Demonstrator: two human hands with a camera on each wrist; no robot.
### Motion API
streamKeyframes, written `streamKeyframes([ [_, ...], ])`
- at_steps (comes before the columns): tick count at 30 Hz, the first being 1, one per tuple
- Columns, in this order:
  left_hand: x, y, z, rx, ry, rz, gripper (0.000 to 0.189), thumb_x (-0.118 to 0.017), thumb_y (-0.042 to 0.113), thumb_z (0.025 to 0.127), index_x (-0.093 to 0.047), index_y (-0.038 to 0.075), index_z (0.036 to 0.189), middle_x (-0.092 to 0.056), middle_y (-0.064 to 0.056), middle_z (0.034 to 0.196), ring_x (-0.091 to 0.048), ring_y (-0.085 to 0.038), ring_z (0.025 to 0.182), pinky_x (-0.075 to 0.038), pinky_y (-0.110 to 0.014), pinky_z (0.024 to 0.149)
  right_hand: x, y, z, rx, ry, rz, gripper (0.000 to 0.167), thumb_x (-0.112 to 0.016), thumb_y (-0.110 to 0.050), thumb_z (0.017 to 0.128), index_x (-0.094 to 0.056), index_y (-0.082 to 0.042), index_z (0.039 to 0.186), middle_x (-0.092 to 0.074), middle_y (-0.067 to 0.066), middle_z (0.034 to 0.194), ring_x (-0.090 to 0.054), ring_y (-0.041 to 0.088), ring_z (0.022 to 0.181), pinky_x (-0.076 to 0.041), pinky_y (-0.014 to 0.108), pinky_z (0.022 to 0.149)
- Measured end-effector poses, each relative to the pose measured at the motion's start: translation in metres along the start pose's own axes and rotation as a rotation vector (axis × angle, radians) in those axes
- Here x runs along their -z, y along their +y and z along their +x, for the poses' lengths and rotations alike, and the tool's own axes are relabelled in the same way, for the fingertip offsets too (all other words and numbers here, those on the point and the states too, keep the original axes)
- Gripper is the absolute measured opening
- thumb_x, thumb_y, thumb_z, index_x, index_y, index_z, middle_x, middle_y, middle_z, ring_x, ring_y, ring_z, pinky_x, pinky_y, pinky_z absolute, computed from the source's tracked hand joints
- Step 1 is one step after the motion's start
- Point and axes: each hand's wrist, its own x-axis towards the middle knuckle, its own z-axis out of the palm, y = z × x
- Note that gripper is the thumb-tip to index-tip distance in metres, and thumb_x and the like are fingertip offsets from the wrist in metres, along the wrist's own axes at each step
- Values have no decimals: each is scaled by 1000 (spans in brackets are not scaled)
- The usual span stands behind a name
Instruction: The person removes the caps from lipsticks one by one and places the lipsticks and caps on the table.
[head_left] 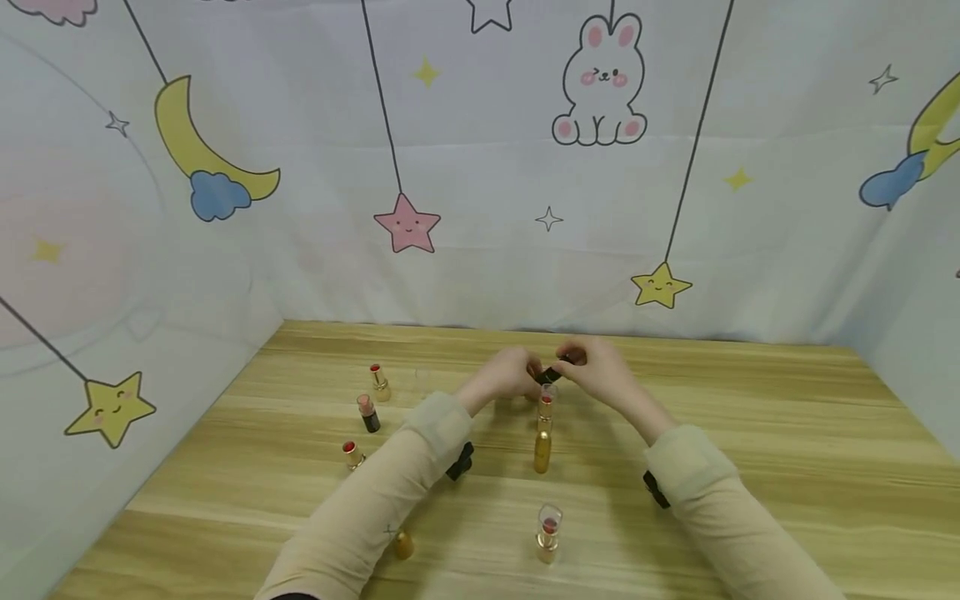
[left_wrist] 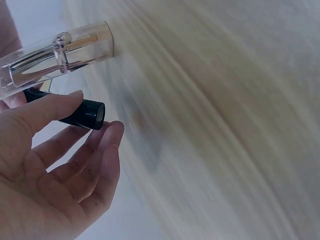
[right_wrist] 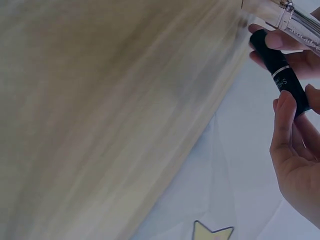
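Observation:
A black lipstick (right_wrist: 280, 70) with a thin silver ring is held between both hands above the far part of the table. In the left wrist view, the left hand (left_wrist: 65, 165) pinches one end of the lipstick (left_wrist: 90, 114) between thumb and fingers. Fingers of the right hand (head_left: 600, 371) grip its other end. Just in front of the hands stands a red lipstick (head_left: 546, 407) under a clear cover. A gold tube (head_left: 542, 452) is nearer the camera, in line with it.
On the left are two red lipsticks (head_left: 380, 383) and a pink one (head_left: 368, 413), all uncovered, and a faint clear cap (head_left: 422, 380). A clear-capped lipstick (head_left: 548, 535) stands in front. Near the left sleeve (head_left: 375, 500) is a gold piece (head_left: 403, 546). Printed cloth (head_left: 480, 283) hangs behind the table.

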Motion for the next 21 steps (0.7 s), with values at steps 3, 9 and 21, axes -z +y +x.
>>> streamKeyframes([
  [3,2,3,-2,0,7,-3,11,-70,9,82,-69,6,92,-69,-8,91,-54,-14,70,-42,-24,60,3,8,-5,-48,-2,104,25,-63,-17,92,-66,1,110,-71,17,99,-66,26,85,-52,35,72],
  [9,5,8,-2,-33,23,-9,18,-73,13,82,-69,5,98,-70,-11,94,-59,-18,79,-45,-26,68,8,21,-15,-87,-8,260,33,-60,-19,95,-62,5,118,-70,22,105,-68,35,93,-54,46,84],
  [21,11,13,-8,-75,49,-50,22,-74,15,83,-69,8,103,-70,-13,99,-61,-20,88,-46,-28,73,9,29,-22,-162,-10,391,36,-60,-23,95,-61,2,122,-68,20,114,-70,21,95,-54,36,90],
])
